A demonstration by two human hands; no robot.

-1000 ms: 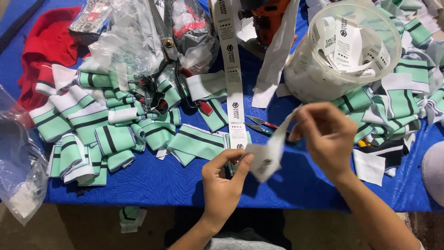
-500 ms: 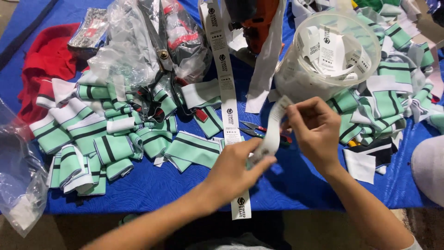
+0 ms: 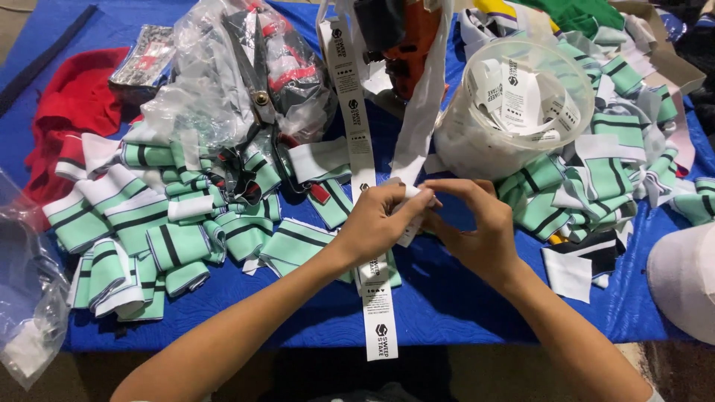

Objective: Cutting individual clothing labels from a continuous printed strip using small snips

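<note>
Both hands met above the middle of the blue table (image 3: 477, 313), near its front edge. The left hand (image 3: 380, 219) and the right hand (image 3: 477, 231) each pinched a small white label (image 3: 412, 216) between fingertips, holding it just beside a long printed label strip (image 3: 356, 126) that ran from the back edge and hung over the front edge. A clear tub (image 3: 514, 112) of labels stood behind the right hand; green striped cuffs (image 3: 171, 238) lay heaped toward the left edge.
</note>
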